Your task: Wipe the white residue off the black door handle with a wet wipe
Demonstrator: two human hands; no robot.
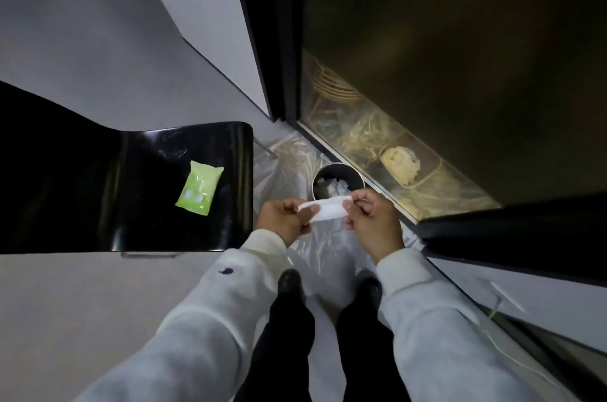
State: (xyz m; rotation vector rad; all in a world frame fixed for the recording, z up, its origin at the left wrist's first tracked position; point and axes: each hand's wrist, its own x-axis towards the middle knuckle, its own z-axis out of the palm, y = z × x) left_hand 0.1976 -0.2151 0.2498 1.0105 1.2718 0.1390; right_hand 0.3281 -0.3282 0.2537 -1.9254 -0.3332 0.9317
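1. Down at floor level, between the person's shoes, clear plastic sheeting (289, 158) covers the floor along the foot of a dark glass door (460, 56); no black door handle shows in this view, so whether any white residue has come off cannot be told.
2. Judging from that, the wiping itself looks not yet started: the work is at the stage of readying the cloth.
3. Left of the sheeting stands a glossy black chair (147, 188), and on its seat lies a green pack of wipes (199, 188), well apart from the hands.
4. Ahead of the hands, near the door's lower edge, sits a small round bin (323, 179) with crumpled white pieces inside.
5. Nothing blocks the way to the door; the bin and loose sheeting underfoot are the only things to step around.
6. Above the bin, the left hand (284, 221) pinches one end of the wet wipe (325, 210) and the right hand (371, 221) pinches the other, stretching it out flat between them.
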